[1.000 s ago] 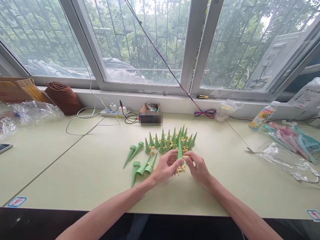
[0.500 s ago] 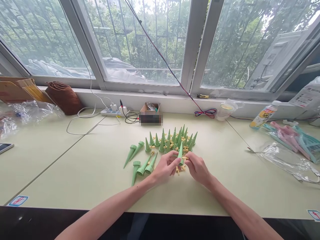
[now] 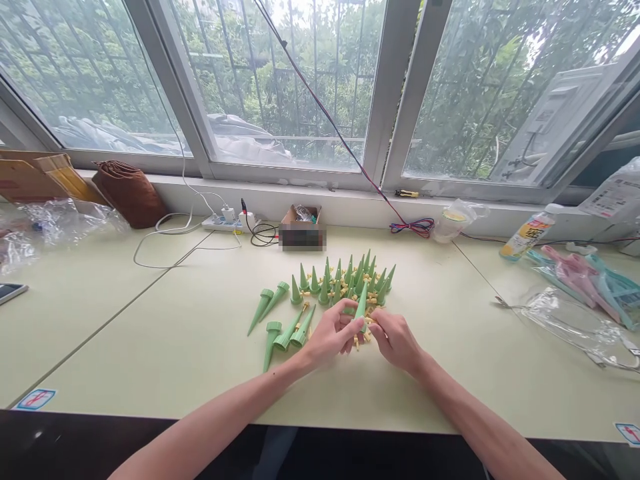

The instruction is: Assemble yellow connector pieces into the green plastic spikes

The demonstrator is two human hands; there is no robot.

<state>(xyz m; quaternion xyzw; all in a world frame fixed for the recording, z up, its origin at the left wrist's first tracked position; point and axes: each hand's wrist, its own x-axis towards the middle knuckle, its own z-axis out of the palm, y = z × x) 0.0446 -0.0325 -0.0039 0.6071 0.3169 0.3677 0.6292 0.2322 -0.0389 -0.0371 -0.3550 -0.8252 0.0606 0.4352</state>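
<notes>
A green plastic watering spike, tip up, is held between the thumb and fingers of my left hand. My right hand is closed in a pinch on a small yellow valve at the spike's right side. Its fingertips partly cover the valve. Behind both hands stands a cluster of several green spikes with yellow valves on them. Loose yellow valves lie below the held spike. To the left, several spikes lie on their sides.
A pale table carries a small cardboard box, a power strip and bundled wires near the window. On the right are a bottle, pink and teal plastic tools and bagged cables. A phone sits far left.
The held spike has tilted slightly, and my left thumb now covers more of its base. My right hand has shifted very little and keeps its pinch at the spike's side.
</notes>
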